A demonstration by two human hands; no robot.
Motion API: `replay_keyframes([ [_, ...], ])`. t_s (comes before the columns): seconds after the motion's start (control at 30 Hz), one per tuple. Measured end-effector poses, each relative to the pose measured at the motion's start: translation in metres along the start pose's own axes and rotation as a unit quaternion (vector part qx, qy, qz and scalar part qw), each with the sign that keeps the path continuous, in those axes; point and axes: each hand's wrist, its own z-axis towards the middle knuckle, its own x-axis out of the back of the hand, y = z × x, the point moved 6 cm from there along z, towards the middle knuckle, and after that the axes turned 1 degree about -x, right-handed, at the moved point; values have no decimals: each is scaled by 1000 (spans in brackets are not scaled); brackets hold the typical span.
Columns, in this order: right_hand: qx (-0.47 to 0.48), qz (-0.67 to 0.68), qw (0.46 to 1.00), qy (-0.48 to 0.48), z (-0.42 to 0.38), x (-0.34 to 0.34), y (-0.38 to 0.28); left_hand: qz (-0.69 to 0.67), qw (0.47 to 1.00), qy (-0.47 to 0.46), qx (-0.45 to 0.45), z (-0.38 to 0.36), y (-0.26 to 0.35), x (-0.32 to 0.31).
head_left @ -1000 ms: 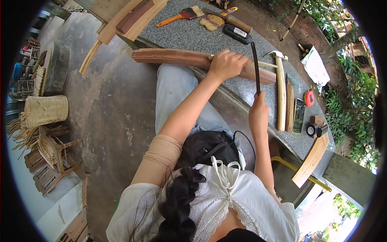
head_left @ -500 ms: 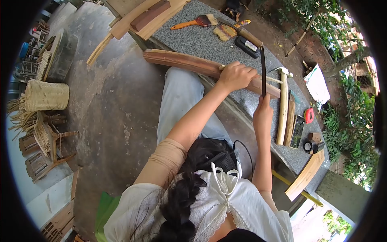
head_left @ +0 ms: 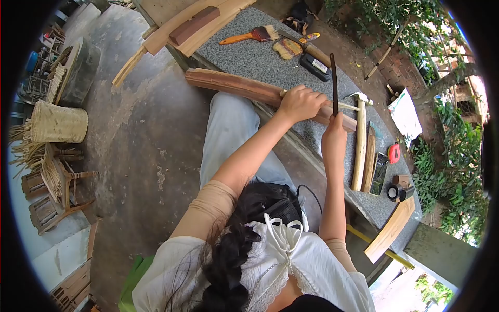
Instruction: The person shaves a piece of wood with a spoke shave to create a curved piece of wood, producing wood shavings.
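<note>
- Nearest the camera, the right hand point(head_left: 333, 139) is seen closed in a fist around the lower end of a thin dark blade point(head_left: 333, 83), which is held upright with its tip pointing away over the desk point(head_left: 249, 52).
- Just beyond it, the left hand point(head_left: 300, 102) is pressed down on a long reddish wooden slat point(head_left: 244, 87), with the fingers point(head_left: 312, 94) curled over its far edge; a thin pale stick point(head_left: 347, 106) appears to be pinned beneath them, though how firmly cannot be told.
- The slat is laid along the near edge of the granite desk, over the person's knees, with its left end jutting past the desk corner.
- The slat is judged stiff and fairly light, rough rather than slippery; a hold near the middle, where the palm now rests, would keep it from pivoting.
- The blade is judged rigid, narrow and probably sharp, so it is best taken only by the lower end, as it is now.
- To the right of the hands, a hammer point(head_left: 359, 140) with a pale handle is lying beside another wooden strip point(head_left: 369, 156), a phone point(head_left: 379, 173) and a red tape measure point(head_left: 394, 153).
- Farther off, 2 brushes point(head_left: 249, 36) and a small black box point(head_left: 315, 66) are set on the desk, with planks point(head_left: 182, 26) at its far end.
</note>
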Motion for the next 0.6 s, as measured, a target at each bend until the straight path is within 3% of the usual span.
replay_keyframes([
  [0.17, -57, 6, 998, -13, -58, -8, 31, 3, 1000, 2, 0, 0, -2, -1],
  [0.47, -30, -2, 999, -17, -2, -4, 3, -3, 1000, -1, 7, 0, -4, -2],
  [0.6, -70, -23, 997, -30, -54, -2, 27, -10, 1000, -1, -4, 2, -3, 1],
])
